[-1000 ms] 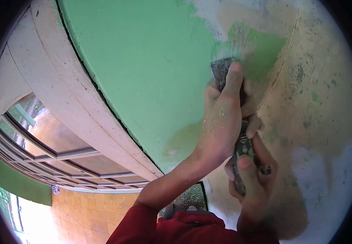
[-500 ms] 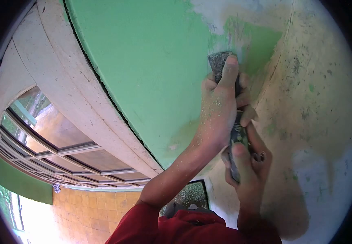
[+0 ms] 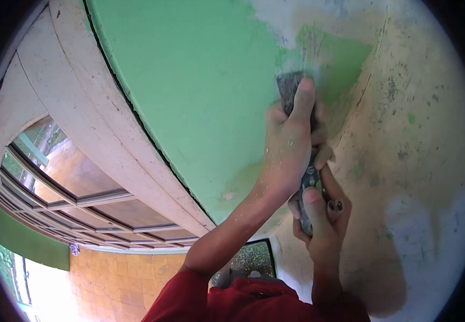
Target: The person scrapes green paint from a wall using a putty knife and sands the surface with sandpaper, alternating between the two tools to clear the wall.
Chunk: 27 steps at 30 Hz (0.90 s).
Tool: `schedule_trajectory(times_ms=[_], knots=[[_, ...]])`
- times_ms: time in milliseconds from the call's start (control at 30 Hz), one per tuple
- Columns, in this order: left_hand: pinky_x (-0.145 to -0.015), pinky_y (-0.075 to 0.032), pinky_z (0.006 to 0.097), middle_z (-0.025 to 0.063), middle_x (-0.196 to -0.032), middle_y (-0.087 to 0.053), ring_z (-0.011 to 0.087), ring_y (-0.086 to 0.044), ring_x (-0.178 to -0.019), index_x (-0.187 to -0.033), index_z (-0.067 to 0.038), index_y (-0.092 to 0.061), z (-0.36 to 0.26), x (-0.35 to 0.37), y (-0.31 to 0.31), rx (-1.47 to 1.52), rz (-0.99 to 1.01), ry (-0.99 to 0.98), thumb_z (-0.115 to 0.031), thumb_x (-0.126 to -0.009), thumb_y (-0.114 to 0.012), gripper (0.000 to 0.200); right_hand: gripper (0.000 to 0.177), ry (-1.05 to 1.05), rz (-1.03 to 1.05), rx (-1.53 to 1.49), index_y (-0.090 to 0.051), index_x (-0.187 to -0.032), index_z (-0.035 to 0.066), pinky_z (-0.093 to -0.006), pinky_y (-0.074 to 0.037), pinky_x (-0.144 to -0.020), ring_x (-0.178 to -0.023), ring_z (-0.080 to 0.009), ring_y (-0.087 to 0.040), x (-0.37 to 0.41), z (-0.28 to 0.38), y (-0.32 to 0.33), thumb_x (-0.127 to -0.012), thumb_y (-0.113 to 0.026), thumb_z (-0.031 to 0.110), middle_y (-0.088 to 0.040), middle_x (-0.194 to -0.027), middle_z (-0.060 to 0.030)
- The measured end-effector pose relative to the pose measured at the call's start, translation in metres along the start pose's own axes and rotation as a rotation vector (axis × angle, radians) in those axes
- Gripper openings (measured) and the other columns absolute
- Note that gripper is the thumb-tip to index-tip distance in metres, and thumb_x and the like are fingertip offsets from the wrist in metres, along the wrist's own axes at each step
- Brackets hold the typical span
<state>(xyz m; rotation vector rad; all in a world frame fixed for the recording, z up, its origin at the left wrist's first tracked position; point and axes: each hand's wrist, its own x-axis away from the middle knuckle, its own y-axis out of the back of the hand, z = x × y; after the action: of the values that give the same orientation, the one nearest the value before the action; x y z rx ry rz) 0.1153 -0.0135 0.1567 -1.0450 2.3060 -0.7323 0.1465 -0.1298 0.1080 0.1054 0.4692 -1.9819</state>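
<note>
A paint scraper [image 3: 288, 86] with a wide dark blade lies against the green wall [image 3: 205, 96], its blade edge at a patch of scratched, partly bared paint. Near the blade, my left hand [image 3: 290, 137] is closed around it, thumb lying along the top. Lower down, my right hand [image 3: 324, 225] grips the dark handle end, with its thumb on top and a ring on one finger. Pale green flakes dot my left hand and forearm. My left hand hides the scraper's middle part.
To the right, a second wall surface [image 3: 426, 161], stained and whitish, meets the green wall along a cracked corner. A framed window [image 3: 98, 188] sits at the left beside a pale frame. Below are orange tiles [image 3: 120, 279] and a dark speckled panel [image 3: 254, 257].
The scraper has shifted slightly downward along the wall, with both hands still on it. My right hand has moved a little to the left.
</note>
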Motion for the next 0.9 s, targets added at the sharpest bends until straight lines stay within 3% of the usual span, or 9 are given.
schedule_trajectory(times_ms=[133,467,667,900], knots=[[-0.034,-0.031,0.0232,-0.0034,-0.071,-0.042,0.0048,-0.032,-0.047,-0.083,-0.010,-0.048,-0.012,-0.007,-0.006,-0.105,0.030,-0.070,-0.035,-0.102,-0.052,0.032,0.057,0.025,0.033,-0.020,-0.033,-0.148,-0.008,-0.0180,-0.028,-0.042,-0.052,0.0001,-0.038,-0.011,0.011,-0.002,-0.100,-0.053,0.017,-0.052,-0.071,0.0015],[-0.035,-0.030,0.0232,-0.0031,-0.070,-0.041,0.0052,-0.033,-0.047,-0.084,-0.010,-0.048,-0.013,-0.007,-0.008,-0.046,0.001,-0.034,-0.037,-0.101,-0.054,0.032,0.061,0.025,-0.015,0.029,-0.031,-0.149,-0.008,-0.0184,-0.029,-0.043,-0.052,0.0001,-0.038,-0.008,0.013,-0.006,-0.101,-0.055,0.020,-0.050,-0.069,0.0034],[-0.035,-0.029,0.0230,-0.0039,-0.067,-0.039,0.0050,-0.031,-0.045,-0.085,-0.010,-0.048,-0.023,-0.009,-0.011,-0.122,0.097,-0.037,-0.038,-0.101,-0.054,0.033,0.061,0.035,-0.040,0.028,-0.031,-0.150,-0.006,-0.0183,-0.030,-0.043,-0.052,0.0000,-0.039,-0.011,0.021,-0.012,-0.100,-0.056,0.019,-0.050,-0.070,0.0038],[-0.034,-0.030,0.0211,-0.0034,-0.076,-0.045,0.0035,-0.031,-0.048,-0.089,-0.011,-0.046,-0.020,-0.002,-0.014,0.037,0.038,-0.002,-0.033,-0.102,-0.053,0.026,0.059,-0.001,-0.006,0.044,-0.029,-0.150,-0.007,-0.0182,-0.032,-0.044,-0.052,-0.0002,-0.039,0.000,0.024,-0.012,-0.101,-0.053,0.015,-0.052,-0.073,0.0023]])
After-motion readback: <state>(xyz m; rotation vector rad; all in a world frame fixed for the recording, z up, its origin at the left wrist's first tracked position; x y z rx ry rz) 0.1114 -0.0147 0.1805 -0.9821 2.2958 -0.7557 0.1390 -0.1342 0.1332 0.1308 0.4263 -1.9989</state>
